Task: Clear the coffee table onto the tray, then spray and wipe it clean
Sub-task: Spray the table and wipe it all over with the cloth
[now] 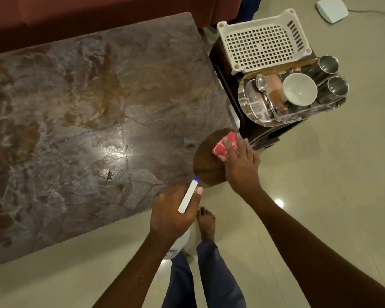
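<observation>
The dark marbled coffee table (pixel 87 121) fills the left and middle of the view. At its near right corner my right hand (pixel 240 161) presses a folded pink cloth (pixel 226 147) flat on the top, inside a darker wiped patch (pixel 207 165). My left hand (pixel 173 210) grips a white spray bottle (pixel 188 195) at the table's near edge, its blue nozzle tip pointing at that patch. The bottle's body hangs below the hand. A shiny steel tray (pixel 249 107) on a side stand holds a white bowl (pixel 299 88), a spoon (pixel 263 90) and two steel cups (pixel 332 74).
A white perforated plastic basket (pixel 265 41) sits behind the tray on the dark side stand (pixel 267 134). A maroon sofa (pixel 98 12) runs along the table's far side. My bare foot (pixel 207 221) stands on the beige tiled floor. A white device (pixel 331 8) lies at the top right.
</observation>
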